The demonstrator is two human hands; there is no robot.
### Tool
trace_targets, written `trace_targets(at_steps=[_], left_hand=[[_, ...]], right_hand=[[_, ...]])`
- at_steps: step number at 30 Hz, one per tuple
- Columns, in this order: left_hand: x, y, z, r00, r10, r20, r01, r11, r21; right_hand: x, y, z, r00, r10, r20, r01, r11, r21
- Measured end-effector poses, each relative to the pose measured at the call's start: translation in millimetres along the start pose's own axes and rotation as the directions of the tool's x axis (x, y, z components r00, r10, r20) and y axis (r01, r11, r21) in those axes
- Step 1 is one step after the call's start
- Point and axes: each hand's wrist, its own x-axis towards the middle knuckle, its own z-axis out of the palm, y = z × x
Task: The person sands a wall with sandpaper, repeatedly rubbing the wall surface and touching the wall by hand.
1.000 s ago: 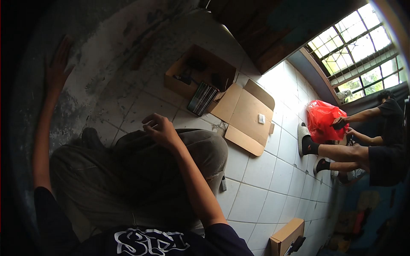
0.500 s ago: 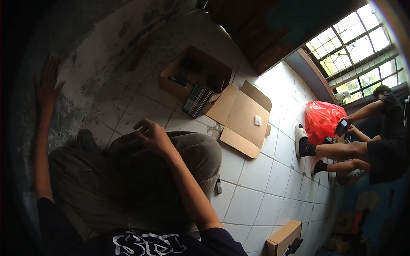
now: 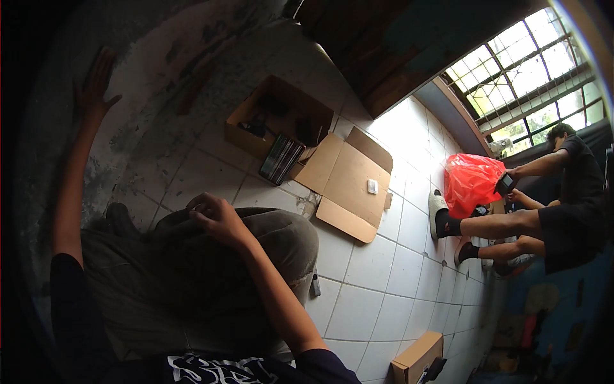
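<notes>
My left hand (image 3: 99,83) is raised at the far left against the grey, worn wall, its fingers stretched out and the thumb apart. It holds nothing that I can see. Over the dark trousers (image 3: 275,240) at my bent knee hovers or rests my right hand (image 3: 219,221), with loosely bent fingers. No held object can be made out there. Beyond the knee stands an open cardboard box (image 3: 246,137) with dark items inside. A row of thin cases (image 3: 283,159) stands at its near side. Flattened cardboard (image 3: 348,185) lies beside it, bearing a small white square item (image 3: 372,186).
Another person (image 3: 563,211) stands at the right, holding a dark device (image 3: 505,184) by a red plastic bag (image 3: 470,182). A small dark object (image 3: 316,285) lies on the white tiles near my knee. A cardboard box (image 3: 416,358) sits at the bottom right. A barred window is behind.
My left hand has moved higher along the wall. The fingers of my right hand have curled in more. The view has shifted slightly, so the boxes appear further left.
</notes>
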Motion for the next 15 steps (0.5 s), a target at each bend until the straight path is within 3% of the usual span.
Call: trace_targets(at_steps=[2, 5, 8, 9, 10, 12, 13, 14, 15], left_hand=[[7.9, 7.7, 2.1, 1.0, -0.001, -0.018, 0.002, 1.0, 0.027], [10.6, 15.0, -26.6, 1.0, 0.027, 0.002, -0.027, 0.996, -0.082], [22.0, 27.1, -20.9, 0.999, 0.027, 0.02, -0.026, 0.999, -0.048], [33.0, 29.9, 2.7, 0.97, 0.026, -0.242, -0.03, 0.999, -0.012], [38.9, 31.0, 21.8, 0.876, 0.034, -0.481, -0.019, 0.999, 0.035], [33.4, 40.2, 17.4, 0.921, -0.007, -0.388, -0.124, 0.942, -0.311], [22.0, 53.2, 36.1, 0.832, -0.022, -0.554, -0.366, 0.73, -0.578], [-6.2, 53.4, 19.3, 0.824, -0.021, -0.566, -0.545, 0.239, -0.803], [-41.8, 64.6, 19.6, 0.93, 0.034, -0.366, -0.365, -0.014, -0.931]], right_hand=[[0.7, 0.5, -0.6, 1.0, -0.017, -0.018, 0.018, 0.997, 0.072], [3.5, 6.8, 0.7, 0.998, -0.05, -0.03, 0.054, 0.989, 0.136], [8.6, 5.4, 0.7, 1.0, -0.015, -0.002, 0.015, 0.997, 0.079], [8.8, 6.2, -0.4, 1.0, -0.019, 0.0, 0.019, 0.996, 0.083], [7.8, 7.6, -1.3, 1.0, -0.012, 0.004, 0.011, 0.994, 0.105], [9.4, 1.5, -2.4, 0.999, -0.026, 0.047, 0.019, 0.989, 0.148], [11.4, 3.6, -2.0, 0.998, -0.048, 0.044, 0.04, 0.984, 0.176], [9.9, -7.6, -4.6, 0.999, -0.013, 0.047, 0.007, 0.991, 0.135], [9.9, -14.5, -2.9, 0.996, 0.075, 0.042, -0.081, 0.986, 0.146]])
